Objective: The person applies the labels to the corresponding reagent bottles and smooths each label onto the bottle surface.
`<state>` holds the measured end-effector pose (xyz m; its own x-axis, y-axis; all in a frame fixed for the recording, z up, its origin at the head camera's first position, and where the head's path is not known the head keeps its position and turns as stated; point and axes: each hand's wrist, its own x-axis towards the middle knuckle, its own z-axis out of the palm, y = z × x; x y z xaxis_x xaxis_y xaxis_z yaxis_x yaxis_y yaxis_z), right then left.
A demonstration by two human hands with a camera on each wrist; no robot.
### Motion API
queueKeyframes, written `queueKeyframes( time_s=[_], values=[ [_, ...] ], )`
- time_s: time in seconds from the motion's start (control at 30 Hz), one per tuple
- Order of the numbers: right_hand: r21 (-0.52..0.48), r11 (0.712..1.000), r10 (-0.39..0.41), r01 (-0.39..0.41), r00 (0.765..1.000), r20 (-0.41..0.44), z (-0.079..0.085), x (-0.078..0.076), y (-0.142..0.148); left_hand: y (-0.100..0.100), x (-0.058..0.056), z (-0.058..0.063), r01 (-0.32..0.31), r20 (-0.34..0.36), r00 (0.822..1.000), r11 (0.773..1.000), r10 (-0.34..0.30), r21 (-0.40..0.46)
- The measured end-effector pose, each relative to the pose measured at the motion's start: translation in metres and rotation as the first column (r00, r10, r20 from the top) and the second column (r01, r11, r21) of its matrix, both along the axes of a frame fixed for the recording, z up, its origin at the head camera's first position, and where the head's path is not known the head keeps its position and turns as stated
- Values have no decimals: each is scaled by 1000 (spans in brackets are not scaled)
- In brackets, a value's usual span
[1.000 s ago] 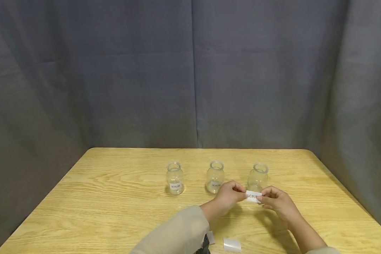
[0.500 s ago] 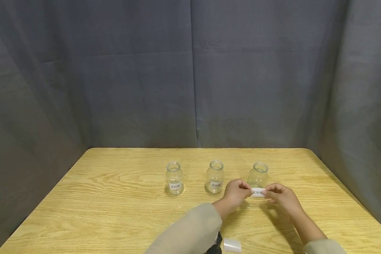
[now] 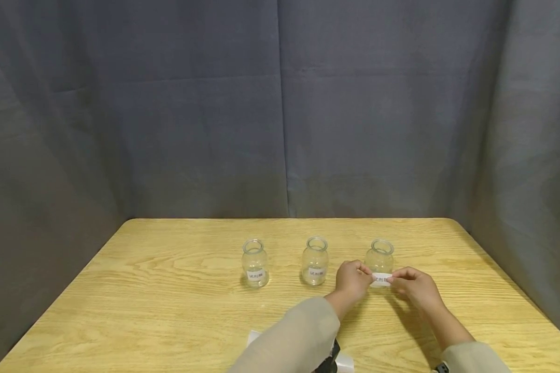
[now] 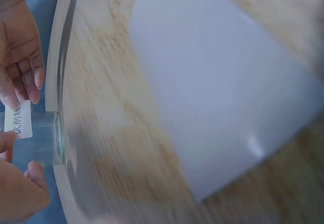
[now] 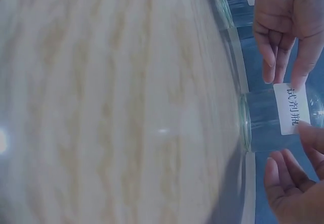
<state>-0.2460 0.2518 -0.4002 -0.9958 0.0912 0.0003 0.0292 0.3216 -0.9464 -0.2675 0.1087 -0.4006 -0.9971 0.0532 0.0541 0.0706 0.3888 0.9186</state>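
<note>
A white label (image 3: 381, 280) with printed black characters lies across the front of the rightmost glass jar (image 3: 379, 259), which stands upright. My left hand (image 3: 352, 282) pinches the label's left end between thumb and fingers. At the other end, my right hand (image 3: 417, 290) holds it with its thumb and fingertips. In the right wrist view, the label (image 5: 292, 110) overlaps the jar's lower wall, thumbs at its two ends. The left wrist view shows the same label (image 4: 17, 120) between both hands, spread flat.
A middle jar (image 3: 315, 256) and a left jar (image 3: 254, 259) stand in a row, each bearing a similar label. Glossy white paper pieces (image 3: 345, 363) lie near the front edge, partly behind the left sleeve (image 3: 294, 336). A grey curtain (image 3: 214, 129) encloses the wooden table.
Both hands have carried the label away from me and slightly right, up to the rightmost jar's front. The left sleeve has shifted right, now overlapping one paper piece and uncovering another at its left.
</note>
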Motion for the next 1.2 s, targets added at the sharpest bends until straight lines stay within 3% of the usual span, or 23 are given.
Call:
queueKeyframes(
  time_s=[0.23,0.47,0.67,0.83,1.2],
  values=[
    [43,999,13,-12,999,-38,0,-3,-1,1,-2,0,-16,23,1000,999,15,32],
    [64,998,-10,12,1000,-26,0,-5,0,2,-9,-12,15,-67,998,999,-12,45],
    [60,997,-50,53,998,-42,0,-7,-1,4,-5,-4,-5,-46,999,999,8,48],
    [68,996,-62,65,997,-47,0,-7,0,5,-7,-5,-16,-53,998,1000,17,27],
    [154,985,89,-80,995,-52,2,-14,5,-2,-12,-1,14,-23,1000,994,-11,107]
  ],
)
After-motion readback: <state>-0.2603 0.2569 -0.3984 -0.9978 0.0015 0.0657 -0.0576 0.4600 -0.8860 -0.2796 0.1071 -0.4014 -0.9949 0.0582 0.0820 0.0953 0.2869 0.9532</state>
